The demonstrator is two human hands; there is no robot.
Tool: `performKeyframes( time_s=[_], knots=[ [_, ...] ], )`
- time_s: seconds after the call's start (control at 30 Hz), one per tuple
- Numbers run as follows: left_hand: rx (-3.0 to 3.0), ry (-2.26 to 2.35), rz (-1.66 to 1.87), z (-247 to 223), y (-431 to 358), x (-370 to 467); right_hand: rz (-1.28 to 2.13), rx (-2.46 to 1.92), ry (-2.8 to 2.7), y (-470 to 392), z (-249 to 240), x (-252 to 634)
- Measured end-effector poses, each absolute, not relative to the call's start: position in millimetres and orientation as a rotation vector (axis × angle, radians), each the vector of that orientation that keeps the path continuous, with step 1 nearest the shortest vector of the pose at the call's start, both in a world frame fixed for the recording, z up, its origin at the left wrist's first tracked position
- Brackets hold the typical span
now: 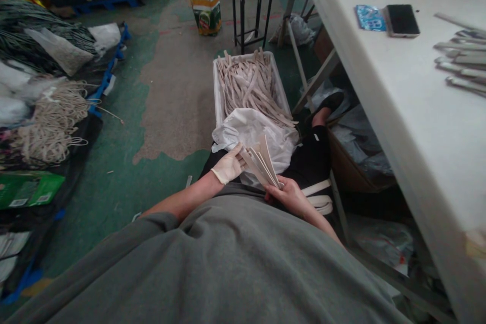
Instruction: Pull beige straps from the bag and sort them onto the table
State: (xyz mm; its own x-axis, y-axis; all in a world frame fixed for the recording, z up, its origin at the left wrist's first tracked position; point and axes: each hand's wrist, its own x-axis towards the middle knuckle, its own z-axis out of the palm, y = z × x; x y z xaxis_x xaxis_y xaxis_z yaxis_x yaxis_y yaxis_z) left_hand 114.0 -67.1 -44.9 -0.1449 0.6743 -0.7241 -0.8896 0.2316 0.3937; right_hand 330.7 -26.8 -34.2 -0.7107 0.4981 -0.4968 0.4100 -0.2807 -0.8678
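Observation:
Several flat beige strips (261, 164) are fanned out over my lap. My right hand (286, 195) is closed round their lower ends. At their upper left end is my left hand (230, 164), in a pale glove, with its fingers closed on the edge of the strips. A white plastic bag (246, 129) lies under the strips, across my lap and the near end of a white crate (283, 93). Many loose beige strips (248, 81) fill the crate. More pale straps (319, 197) lie beside my right thigh.
On the right, a white table (398, 76) bears a phone (402, 20), a blue packet (370, 17) and grey strips (465, 61). Beyond the crate stand a black stool (257, 10) and a carton (206, 10). Bundled cords (53, 121) lie at left.

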Motion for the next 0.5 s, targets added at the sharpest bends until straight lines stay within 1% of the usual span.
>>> performKeyframes(
  time_s=[0.17, 0.33, 0.5],
  knots=[
    [-0.235, 1.080, 1.370, -51.6, -75.7, 120.9, 2.068, -1.189, -1.968, -24.4, -32.6, 326.2],
    [-0.254, 1.091, 1.237, -60.8, -89.1, 136.3, 2.193, -1.122, -1.900, -12.7, -39.6, 304.7],
    [-0.276, 1.101, 1.382, -50.9, -98.0, 131.3, 2.176, -1.051, -1.964, -4.8, -29.4, 295.9]
  ],
)
